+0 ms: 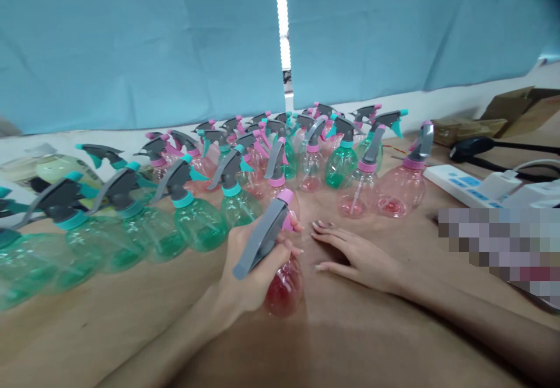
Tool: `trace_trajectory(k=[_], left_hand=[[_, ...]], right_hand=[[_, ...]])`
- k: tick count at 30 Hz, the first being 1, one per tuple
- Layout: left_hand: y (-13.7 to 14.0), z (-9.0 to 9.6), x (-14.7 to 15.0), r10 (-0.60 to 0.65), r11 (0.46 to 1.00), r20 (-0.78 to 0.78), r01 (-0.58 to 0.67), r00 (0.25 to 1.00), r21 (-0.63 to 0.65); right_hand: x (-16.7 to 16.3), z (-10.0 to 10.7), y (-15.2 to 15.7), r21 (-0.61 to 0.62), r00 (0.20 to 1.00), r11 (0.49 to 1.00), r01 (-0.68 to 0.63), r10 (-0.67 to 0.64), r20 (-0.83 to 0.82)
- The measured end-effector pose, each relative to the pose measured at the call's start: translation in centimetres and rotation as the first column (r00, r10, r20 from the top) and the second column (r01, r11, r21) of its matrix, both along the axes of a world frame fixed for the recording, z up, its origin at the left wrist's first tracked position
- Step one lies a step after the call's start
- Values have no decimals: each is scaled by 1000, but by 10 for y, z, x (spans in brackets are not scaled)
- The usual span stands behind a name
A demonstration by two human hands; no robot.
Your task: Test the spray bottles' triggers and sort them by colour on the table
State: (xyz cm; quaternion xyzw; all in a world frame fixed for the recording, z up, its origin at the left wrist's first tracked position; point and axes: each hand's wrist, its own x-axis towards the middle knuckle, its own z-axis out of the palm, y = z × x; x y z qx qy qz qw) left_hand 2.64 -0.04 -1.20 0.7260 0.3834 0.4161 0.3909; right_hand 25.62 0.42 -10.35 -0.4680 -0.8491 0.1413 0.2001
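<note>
My left hand (258, 259) is closed around the neck of a pink spray bottle (284, 292) with a grey trigger head and pink nozzle. The bottle stands on the table close to me, its nozzle pointing away; my hand covers its collar and part of the trigger. Just to its right, my right hand (350, 254) rests on the tabletop with fingers stretched out, holding nothing. Beyond the hands stand two pink spray bottles, one nearer (354, 192) and one farther right (400, 189). A green spray bottle (199, 222) is left of my left hand.
A row of green spray bottles (125, 242) runs along the left, with many pink and green ones behind. On the right lie a white power strip (459, 186), a black cable-like object (472, 150) and cardboard boxes (516, 111). A blue sheet (153, 44) hangs behind the table (341, 341).
</note>
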Motion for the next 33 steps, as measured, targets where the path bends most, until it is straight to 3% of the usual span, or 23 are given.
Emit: trace_trajectory(k=[8, 19, 33], left_hand=[[1, 2, 2, -66, 998, 40, 66, 997, -13], [-1, 1, 3, 83, 996, -122, -84, 989, -10], [-1, 4, 4, 75, 997, -112, -76, 991, -10]], right_hand=[[3, 0, -1, -19, 1000, 1000, -8, 8, 23], [8, 3, -2, -32, 999, 999, -33, 33, -8], [11, 1, -2, -43, 999, 998, -39, 38, -23]])
